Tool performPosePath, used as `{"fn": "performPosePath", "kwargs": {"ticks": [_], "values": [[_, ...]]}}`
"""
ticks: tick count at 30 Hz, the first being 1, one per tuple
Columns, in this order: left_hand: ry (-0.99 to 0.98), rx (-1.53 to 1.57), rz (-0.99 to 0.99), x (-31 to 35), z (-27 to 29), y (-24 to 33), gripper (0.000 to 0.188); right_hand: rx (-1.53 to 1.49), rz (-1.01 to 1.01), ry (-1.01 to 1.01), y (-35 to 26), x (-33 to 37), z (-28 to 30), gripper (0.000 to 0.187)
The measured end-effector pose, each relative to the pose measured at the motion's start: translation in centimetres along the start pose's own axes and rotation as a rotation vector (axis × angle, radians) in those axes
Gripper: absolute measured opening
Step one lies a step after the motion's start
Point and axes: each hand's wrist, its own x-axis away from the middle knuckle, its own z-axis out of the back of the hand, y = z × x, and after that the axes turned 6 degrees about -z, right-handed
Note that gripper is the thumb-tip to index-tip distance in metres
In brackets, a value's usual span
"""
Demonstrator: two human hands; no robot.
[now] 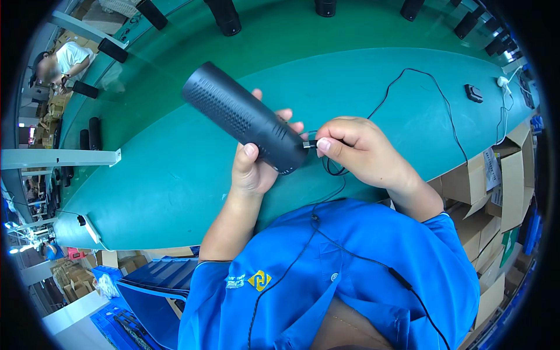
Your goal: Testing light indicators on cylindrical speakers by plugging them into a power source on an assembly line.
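Note:
My left hand (254, 163) is wrapped round the lower part of a black cylinder (233, 111), thumb on the near side and fingertips showing behind it. The cylinder is tilted above the table, its top toward the upper left, with rows of small holes along its side. My right hand (361, 149) pinches the black plug of a cable (312, 143) between thumb and forefinger. The plug's metal tip meets the edge of the cylinder's lower end; whether it is inserted I cannot tell. The thin black cord (396, 79) loops by the right hand and runs across the table.
Other black cylinders (224, 17) stand on a green belt (274, 35) beyond the green table (157, 192). A small black object (473, 93) and a white plug (503, 82) lie at the right. Open cardboard boxes (513, 186) sit lower right. A person (67, 61) works at the far left.

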Motion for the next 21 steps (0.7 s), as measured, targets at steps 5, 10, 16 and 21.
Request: {"fn": "performPosePath", "kwargs": {"ticks": [5, 10, 16, 21], "values": [[-0.099, 0.161, -0.051, 0.2, 1.0, -0.6, 0.085, 0.111, 0.002, -0.011, -0.9, -0.1, -0.3, 0.013], [-0.158, 0.241, -0.038, 0.3, 1.2, -0.6, 0.085, 0.243, 0.082, -0.035, -1.1, 0.0, -0.2, 0.011], [-0.065, 0.253, -0.081, 0.2, 0.6, -0.2, 0.087, 0.228, 0.082, -0.048, -0.9, 0.1, 0.4, 0.01], [0.09, 0.135, 0.109, -0.2, -0.5, 0.7, 0.086, 0.193, -0.01, -0.001, -0.9, 0.3, 0.9, 0.01]]}}
